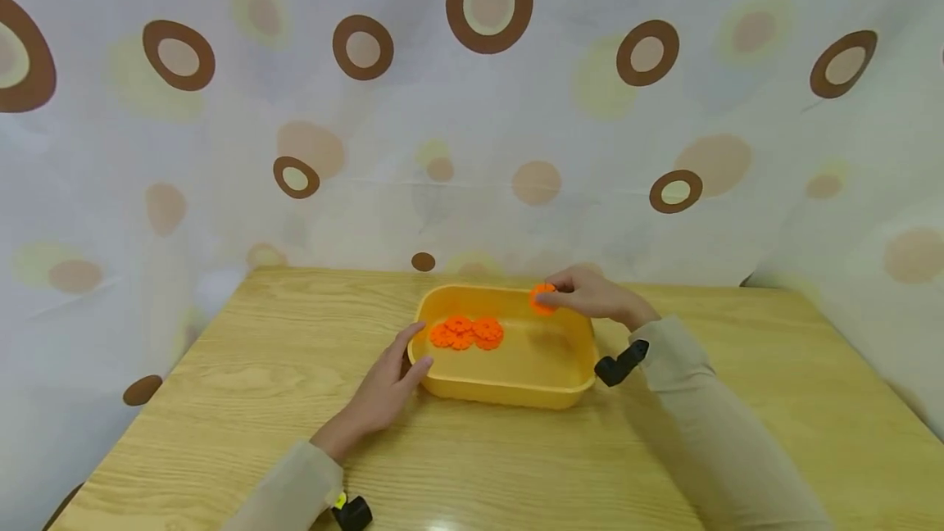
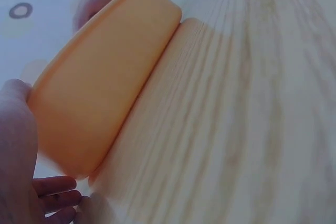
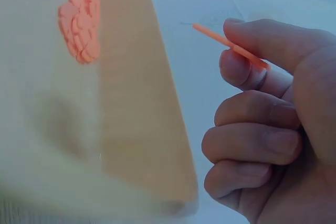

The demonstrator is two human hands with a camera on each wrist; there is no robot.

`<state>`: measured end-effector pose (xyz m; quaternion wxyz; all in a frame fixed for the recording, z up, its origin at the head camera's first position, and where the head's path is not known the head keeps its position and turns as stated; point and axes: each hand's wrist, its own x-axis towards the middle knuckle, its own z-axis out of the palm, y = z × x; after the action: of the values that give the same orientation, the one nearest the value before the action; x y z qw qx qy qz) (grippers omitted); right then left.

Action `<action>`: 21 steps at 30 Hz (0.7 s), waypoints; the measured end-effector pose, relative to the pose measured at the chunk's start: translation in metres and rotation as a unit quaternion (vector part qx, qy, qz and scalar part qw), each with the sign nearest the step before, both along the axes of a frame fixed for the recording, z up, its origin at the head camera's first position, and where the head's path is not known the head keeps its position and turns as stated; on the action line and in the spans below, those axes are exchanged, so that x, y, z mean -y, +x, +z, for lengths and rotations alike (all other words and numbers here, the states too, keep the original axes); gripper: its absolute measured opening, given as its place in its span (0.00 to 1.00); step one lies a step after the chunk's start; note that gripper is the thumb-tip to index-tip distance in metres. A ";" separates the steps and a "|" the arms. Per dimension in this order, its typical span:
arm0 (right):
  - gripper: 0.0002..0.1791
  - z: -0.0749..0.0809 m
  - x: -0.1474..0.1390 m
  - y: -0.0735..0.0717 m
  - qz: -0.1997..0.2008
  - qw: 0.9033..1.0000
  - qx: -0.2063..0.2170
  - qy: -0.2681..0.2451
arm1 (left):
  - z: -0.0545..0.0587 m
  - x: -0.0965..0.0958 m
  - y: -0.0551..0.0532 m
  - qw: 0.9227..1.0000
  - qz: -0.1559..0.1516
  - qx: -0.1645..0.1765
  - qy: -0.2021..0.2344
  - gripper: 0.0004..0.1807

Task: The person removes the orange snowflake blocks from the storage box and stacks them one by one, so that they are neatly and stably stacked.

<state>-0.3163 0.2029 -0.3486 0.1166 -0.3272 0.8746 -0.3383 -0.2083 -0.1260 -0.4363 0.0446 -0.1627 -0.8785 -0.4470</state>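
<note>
A yellow plastic basin (image 1: 509, 394) stands on the wooden table, with several thin orange flower-shaped plastic discs (image 1: 460, 334) overlapping at its left end. My left hand (image 1: 383, 388) holds that end, thumb and forefinger at the rim. The left wrist view shows the thumb (image 2: 18, 88) by the rim and other fingers (image 2: 55, 201) around the outer wall. Above the basin's far right part, my right hand (image 1: 593, 297) pinches one orange disc (image 1: 543, 299) between thumb and forefinger. In the right wrist view this disc (image 3: 226, 43) is edge-on, the remaining fingers curled into the palm.
The wooden table (image 1: 295, 334) extends around the basin on both sides. Behind it hangs a pale cloth (image 1: 472, 105) with brown ring patterns. A black camera mount (image 1: 622, 363) on my right wrist is close beside the basin's right rim.
</note>
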 end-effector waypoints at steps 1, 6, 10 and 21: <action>0.21 -0.001 -0.001 -0.001 0.008 1.000 -0.008 -0.007 | 0.001 0.000 0.000 1.000 0.003 0.000 0.000 0.30; 0.21 -0.005 -0.010 -0.001 0.043 0.997 -0.035 -0.055 | 0.002 0.001 0.001 1.000 0.005 0.008 -0.006 0.30; 0.16 -0.008 -0.022 0.005 0.000 0.998 -0.005 -0.059 | 0.002 0.001 0.000 1.000 0.003 0.011 -0.002 0.30; 0.13 -0.014 -0.051 0.016 -0.072 0.992 0.019 -0.105 | 0.001 0.002 0.000 1.000 -0.004 0.010 0.011 0.30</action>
<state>-0.2999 0.2544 -0.3631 0.0734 -0.2673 0.8531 -0.4421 -0.2086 -0.1280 -0.4353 0.0353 -0.1613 -0.8733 -0.4584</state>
